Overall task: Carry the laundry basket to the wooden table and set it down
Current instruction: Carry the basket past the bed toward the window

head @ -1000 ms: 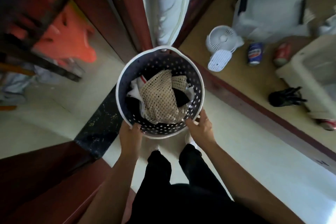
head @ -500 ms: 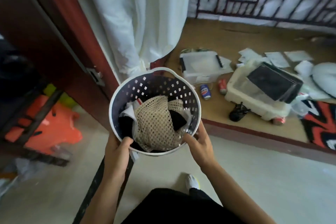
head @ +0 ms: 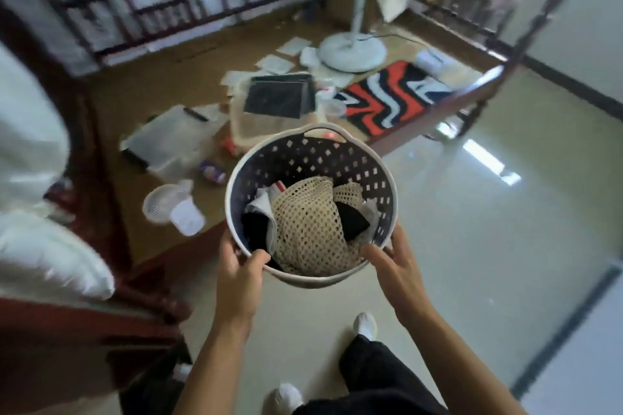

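The round laundry basket [head: 381, 178], dark inside with a white rim and perforated wall, hangs in the air in front of me at the frame's centre. It holds a beige mesh garment [head: 308, 229] over black and white clothes. My left hand [head: 237, 274] grips the near rim on the left, thumb hooked inside. My right hand [head: 396, 268] grips the near rim on the right. No wooden table is recognisable in view; the picture is blurred by motion.
A raised brown platform [head: 135, 101] ahead carries a clear box [head: 172, 138], a small white fan [head: 168, 209], cans, papers, a cream crate [head: 269, 121], a red, black and white rug [head: 387, 101] and a fan stand [head: 352, 50]. Glossy tiled floor [head: 488, 246] lies right. White curtain [head: 30, 229] hangs left.
The view has swung right across the room: the doorway and orange object have left the frame, the rug and fan stand have come in. Both hands keep the same grip on the basket.
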### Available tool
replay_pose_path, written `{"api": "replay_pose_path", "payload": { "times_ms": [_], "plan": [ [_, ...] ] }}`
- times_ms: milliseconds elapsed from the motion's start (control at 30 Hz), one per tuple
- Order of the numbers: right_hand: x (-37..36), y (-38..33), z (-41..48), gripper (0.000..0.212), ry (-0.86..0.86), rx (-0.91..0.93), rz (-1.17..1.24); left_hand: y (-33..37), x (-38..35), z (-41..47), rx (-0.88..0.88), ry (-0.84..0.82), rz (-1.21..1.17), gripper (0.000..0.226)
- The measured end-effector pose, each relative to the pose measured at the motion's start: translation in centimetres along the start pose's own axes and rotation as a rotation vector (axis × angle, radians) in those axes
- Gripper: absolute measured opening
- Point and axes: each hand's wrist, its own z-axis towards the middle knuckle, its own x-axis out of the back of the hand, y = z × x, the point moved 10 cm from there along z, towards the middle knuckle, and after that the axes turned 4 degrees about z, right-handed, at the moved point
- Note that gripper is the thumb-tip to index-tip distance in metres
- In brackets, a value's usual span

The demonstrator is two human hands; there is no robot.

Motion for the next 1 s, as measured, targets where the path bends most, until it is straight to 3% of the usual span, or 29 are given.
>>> {"api": "replay_pose_path", "payload": {
  "times_ms": [100, 300, 667, 1000],
  "plan": [
    [8.0, 0.4, 0.5, 0.051, 0.188, -0.022, 0.09, 2.5, -9.0, 0.2, -0.043, -0.173, 0.062, 0.055],
    [22.5, 1.1, 2.9, 0.065, 0.439, -0.058, 0.208, 5.8, -27.3, -0.8, -0.075, -0.426, 0.16, 0.056],
    [41.0, -1.5, 12.3, 0.076, 0.624, -0.073, 0.216, 10.3, -50.5, -0.4, -0.058, -0.59, 0.156, 0.064],
    [55.4, -5.5, 28.8, 0.071, 0.712, -0.094, 0.188, 16.6, -74.9, 5.6, -0.079, -0.719, 0.114, 0.048]
  ]
}}
